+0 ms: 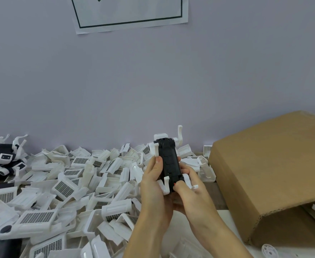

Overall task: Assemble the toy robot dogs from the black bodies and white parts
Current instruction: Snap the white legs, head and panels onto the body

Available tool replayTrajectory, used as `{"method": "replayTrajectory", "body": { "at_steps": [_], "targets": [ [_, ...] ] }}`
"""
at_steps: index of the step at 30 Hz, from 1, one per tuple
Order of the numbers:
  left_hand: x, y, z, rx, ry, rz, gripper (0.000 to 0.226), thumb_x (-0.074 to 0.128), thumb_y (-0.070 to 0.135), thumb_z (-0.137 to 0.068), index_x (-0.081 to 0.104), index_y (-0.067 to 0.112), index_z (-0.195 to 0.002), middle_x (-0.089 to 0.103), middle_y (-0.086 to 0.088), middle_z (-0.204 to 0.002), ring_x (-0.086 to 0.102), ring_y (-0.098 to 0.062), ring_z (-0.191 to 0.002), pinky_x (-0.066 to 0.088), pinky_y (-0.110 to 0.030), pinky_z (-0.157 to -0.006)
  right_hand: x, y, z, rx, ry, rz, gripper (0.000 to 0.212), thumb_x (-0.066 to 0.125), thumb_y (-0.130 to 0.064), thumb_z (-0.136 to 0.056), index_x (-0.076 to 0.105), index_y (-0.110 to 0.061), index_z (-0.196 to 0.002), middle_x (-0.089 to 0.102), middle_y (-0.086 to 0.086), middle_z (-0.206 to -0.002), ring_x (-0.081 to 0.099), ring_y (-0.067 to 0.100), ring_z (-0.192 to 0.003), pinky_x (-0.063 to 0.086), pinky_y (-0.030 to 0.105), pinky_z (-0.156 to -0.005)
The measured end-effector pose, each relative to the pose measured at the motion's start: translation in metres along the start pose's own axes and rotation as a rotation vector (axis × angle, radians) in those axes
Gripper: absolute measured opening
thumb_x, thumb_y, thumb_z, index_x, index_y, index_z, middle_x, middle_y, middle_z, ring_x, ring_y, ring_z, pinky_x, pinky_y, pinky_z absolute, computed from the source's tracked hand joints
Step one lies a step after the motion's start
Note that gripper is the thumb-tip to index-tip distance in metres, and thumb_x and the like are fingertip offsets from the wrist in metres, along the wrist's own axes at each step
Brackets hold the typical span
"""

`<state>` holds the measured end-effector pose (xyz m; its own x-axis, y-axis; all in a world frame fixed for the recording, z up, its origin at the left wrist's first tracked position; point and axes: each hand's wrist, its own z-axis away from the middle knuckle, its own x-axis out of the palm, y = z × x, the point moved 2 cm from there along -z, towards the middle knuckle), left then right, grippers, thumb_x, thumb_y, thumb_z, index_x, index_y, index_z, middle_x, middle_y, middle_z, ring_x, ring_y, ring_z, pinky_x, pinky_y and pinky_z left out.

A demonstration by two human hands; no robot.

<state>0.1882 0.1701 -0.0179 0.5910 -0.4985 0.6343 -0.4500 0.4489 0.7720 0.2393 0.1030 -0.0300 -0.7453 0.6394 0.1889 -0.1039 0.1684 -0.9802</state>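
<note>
Both hands [153,185] [189,185] around black body [169,162], clear of cardboard box [270,164].

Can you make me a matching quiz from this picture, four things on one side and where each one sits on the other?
Things:
1. black body
2. cardboard box
3. finished toy dogs
4. paper sign

Places:
A. on the wall, top of the view
B. far left, by the wall
C. held in both hands
D. right side of the table

Pairs: 1-C, 2-D, 3-B, 4-A
</note>
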Motion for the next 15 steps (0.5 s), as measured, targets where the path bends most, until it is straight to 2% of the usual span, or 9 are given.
{"method": "replayTrajectory", "body": {
  "at_steps": [2, 5, 7, 8, 10, 11, 13, 15],
  "targets": [
    [-0.002, 0.000, -0.002, 0.007, -0.005, 0.002, 0.058, 0.064, 0.046, -0.073, 0.072, 0.010, -0.118, 0.075, -0.011, -0.110, 0.069, -0.027, -0.094, 0.050, -0.057, -0.094, 0.001, 0.000, -0.001, 0.002, -0.008, 0.000, 0.050, 0.047, 0.001, -0.095, 0.067, -0.045, -0.098, 0.076, 0.011, -0.099, 0.071, 0.035, -0.093, 0.059, 0.049, -0.084],
    [-0.003, 0.001, -0.002, 0.004, -0.016, -0.003, 0.057, 0.064, 0.046, -0.073, 0.073, 0.011, -0.117, 0.076, -0.009, -0.110, 0.072, -0.024, -0.089, 0.050, -0.063, -0.095, 0.000, 0.003, -0.003, 0.013, -0.041, -0.007, 0.048, 0.048, -0.001, -0.095, 0.066, -0.045, -0.103, 0.077, 0.007, -0.099, 0.072, 0.035, -0.095, 0.060, 0.044, -0.079],
    [-0.003, 0.002, -0.001, -0.014, -0.009, -0.016, 0.055, 0.061, 0.048, -0.077, 0.075, 0.010, -0.115, 0.076, -0.011, -0.109, 0.071, -0.026, -0.088, 0.055, -0.053, -0.086, -0.003, 0.002, -0.002, 0.007, -0.117, -0.046, 0.038, 0.054, -0.010, -0.090, 0.064, -0.041, -0.111, 0.077, 0.004, -0.096, 0.072, 0.026, -0.083, 0.057, 0.038, -0.076],
    [-0.004, 0.002, -0.002, -0.018, -0.005, -0.009, 0.049, 0.058, 0.048, -0.083, 0.078, 0.011, -0.107, 0.076, -0.012, -0.104, 0.071, -0.026, -0.084, 0.056, -0.045, -0.079, -0.005, 0.001, -0.002, 0.010, -0.167, -0.083, 0.040, 0.055, -0.016, -0.082, 0.063, -0.035, -0.116, 0.076, 0.005, -0.096, 0.070, 0.023, -0.082, 0.054, 0.037, -0.077],
    [-0.004, 0.004, -0.003, -0.004, 0.016, 0.060, 0.045, 0.050, 0.042, -0.097, 0.083, 0.012, -0.090, 0.077, -0.012, -0.091, 0.072, -0.026, -0.073, 0.057, -0.036, -0.068, -0.011, -0.002, 0.000, 0.019, -0.251, -0.142, 0.058, 0.051, -0.020, -0.069, 0.059, -0.024, -0.126, 0.072, 0.016, -0.109, 0.065, 0.027, -0.093, 0.048, 0.045, -0.085],
    [-0.005, 0.005, -0.005, 0.010, 0.051, 0.111, 0.045, 0.047, 0.037, -0.101, 0.082, 0.010, -0.092, 0.076, -0.013, -0.090, 0.072, -0.027, -0.071, 0.059, -0.035, -0.066, -0.014, -0.004, 0.001, 0.026, -0.267, -0.165, 0.064, 0.049, -0.019, -0.068, 0.057, -0.020, -0.131, 0.068, 0.021, -0.120, 0.063, 0.032, -0.101, 0.045, 0.050, -0.089],
    [-0.006, 0.008, -0.008, 0.040, 0.143, 0.228, 0.035, 0.047, 0.027, -0.104, 0.075, 0.004, -0.104, 0.074, -0.016, -0.094, 0.070, -0.028, -0.071, 0.059, -0.036, -0.069, -0.020, -0.005, 0.000, 0.054, -0.249, -0.218, 0.066, 0.046, -0.012, -0.072, 0.055, -0.017, -0.136, 0.062, 0.019, -0.132, 0.060, 0.040, -0.113, 0.045, 0.056, -0.090],
    [-0.009, 0.010, -0.010, 0.054, 0.195, 0.323, 0.032, 0.049, 0.024, -0.104, 0.073, 0.004, -0.096, 0.072, -0.013, -0.088, 0.068, -0.024, -0.069, 0.055, -0.035, -0.071, -0.025, -0.004, -0.005, 0.081, -0.115, -0.190, 0.049, 0.044, -0.003, -0.089, 0.058, -0.019, -0.133, 0.062, 0.010, -0.133, 0.063, 0.033, -0.110, 0.051, 0.050, -0.087]
  ]
}}
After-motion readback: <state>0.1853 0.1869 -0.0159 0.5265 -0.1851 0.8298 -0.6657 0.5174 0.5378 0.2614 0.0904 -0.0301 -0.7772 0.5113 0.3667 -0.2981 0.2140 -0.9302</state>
